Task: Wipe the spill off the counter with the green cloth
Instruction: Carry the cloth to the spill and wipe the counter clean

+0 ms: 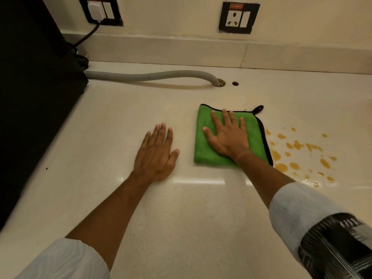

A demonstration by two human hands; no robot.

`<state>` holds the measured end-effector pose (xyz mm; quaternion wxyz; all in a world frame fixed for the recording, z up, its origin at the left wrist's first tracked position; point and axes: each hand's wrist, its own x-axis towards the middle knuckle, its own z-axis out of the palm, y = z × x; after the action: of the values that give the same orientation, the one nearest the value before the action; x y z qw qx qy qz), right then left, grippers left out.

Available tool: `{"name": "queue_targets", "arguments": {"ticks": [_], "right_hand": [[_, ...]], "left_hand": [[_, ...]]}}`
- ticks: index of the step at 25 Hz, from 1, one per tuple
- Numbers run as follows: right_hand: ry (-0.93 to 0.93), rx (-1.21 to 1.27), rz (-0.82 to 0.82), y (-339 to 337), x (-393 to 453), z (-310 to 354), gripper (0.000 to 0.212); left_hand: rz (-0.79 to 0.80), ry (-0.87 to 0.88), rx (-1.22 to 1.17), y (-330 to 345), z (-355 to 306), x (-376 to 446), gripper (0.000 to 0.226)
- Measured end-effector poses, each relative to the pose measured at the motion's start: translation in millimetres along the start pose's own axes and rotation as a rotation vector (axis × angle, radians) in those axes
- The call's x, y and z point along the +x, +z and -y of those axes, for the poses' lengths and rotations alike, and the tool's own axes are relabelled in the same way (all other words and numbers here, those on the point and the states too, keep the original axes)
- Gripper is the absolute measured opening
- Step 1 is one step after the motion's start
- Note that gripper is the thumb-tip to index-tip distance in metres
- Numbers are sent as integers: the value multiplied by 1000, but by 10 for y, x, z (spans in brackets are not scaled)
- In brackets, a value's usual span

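head view: green cloth (209,146), folded square, fluffy, black trim and a black loop at its far right corner, flat on the pale desk (181,218). right hand (228,135) flat on top of it, fingers spread, palm down, gripping nothing. left hand (156,153) flat on bare desk just left of the cloth, open, apart from it. orange spill (298,152), scattered drops, just right of the cloth's edge; may touch the trim, hard to tell.
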<state>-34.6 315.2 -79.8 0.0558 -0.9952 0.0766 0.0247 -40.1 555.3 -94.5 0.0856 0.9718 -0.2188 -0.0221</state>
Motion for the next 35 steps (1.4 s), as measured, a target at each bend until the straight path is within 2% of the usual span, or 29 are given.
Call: {"name": "queue_targets", "arguments": {"ticks": [4,6,11,15,18,24,28,31,35], "right_hand": [[-182,6,-11,-1,-472,62,78],[-191,30,-34,32,-828,5,76],[202,87,-116,102,-1142,-252,75],[429,147,-168,23,-729,-428,72],[501,174,-171,-51,-317,-627,68],[297,95,-60,-117,348,-811,59],[167,16,-2,-118,477,-854,66],[32,11,15,-106,271,-805,68],[-88,42,-9,-46,-402,-691,69]], "left_hand": [[23,-10,-22,-35,-31,-8,74],[35,-4,-50,-58,-109,31,73],[41,6,-71,-65,-364,168,71],[41,-1,-57,-34,-377,195,72],[40,1,-51,-26,-366,218,74],[20,-4,-40,16,-356,224,77],[6,-9,-22,47,-343,246,78],[12,-10,-22,32,-359,238,79],[46,-18,-14,-26,-388,230,80]]}}
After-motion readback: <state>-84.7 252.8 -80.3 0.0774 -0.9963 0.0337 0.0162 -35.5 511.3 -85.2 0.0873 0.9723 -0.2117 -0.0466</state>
